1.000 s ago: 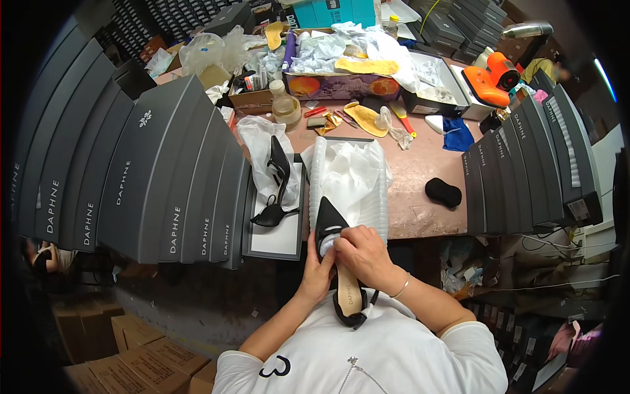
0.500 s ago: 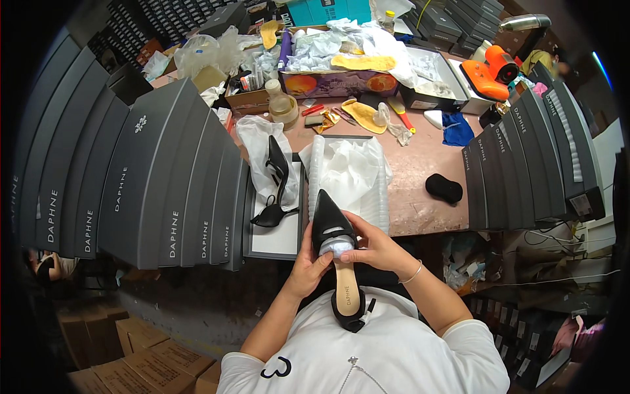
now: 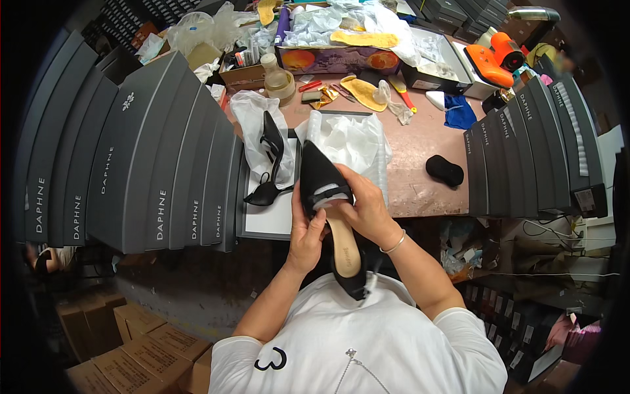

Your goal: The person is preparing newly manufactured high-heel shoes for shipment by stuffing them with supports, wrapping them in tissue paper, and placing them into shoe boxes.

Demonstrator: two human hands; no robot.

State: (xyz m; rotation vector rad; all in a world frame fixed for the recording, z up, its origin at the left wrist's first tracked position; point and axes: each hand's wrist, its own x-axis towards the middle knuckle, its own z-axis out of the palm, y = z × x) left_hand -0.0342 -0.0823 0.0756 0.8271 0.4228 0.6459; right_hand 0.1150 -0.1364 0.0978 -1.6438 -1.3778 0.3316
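Observation:
A black pointed slingback shoe (image 3: 319,169) is held in both my hands above the table's near edge, its toe pointing away from me and its heel end near my chest. My left hand (image 3: 306,241) is closed around its left side, thumb at the opening. My right hand (image 3: 369,211) grips the right side, with its thumb by the opening too. White stuffing (image 3: 326,198) shows inside the toe. A second black shoe (image 3: 264,194) lies to the left on white paper, in a shallow grey box part (image 3: 266,222). Behind the held shoe sits white tissue (image 3: 348,139) in a padded box.
Grey shoe boxes stand in rows at left (image 3: 141,157) and right (image 3: 535,151). A black oval pad (image 3: 445,171) lies on the pink tabletop (image 3: 420,200). Farther back are a glass bottle (image 3: 279,85), yellow insoles (image 3: 363,93), a blue cloth (image 3: 459,112) and an orange tool (image 3: 493,60).
Both hands have raised the shoe up and away from my chest, tilting it slightly. My right fingers have shifted along its side. The view has moved a little.

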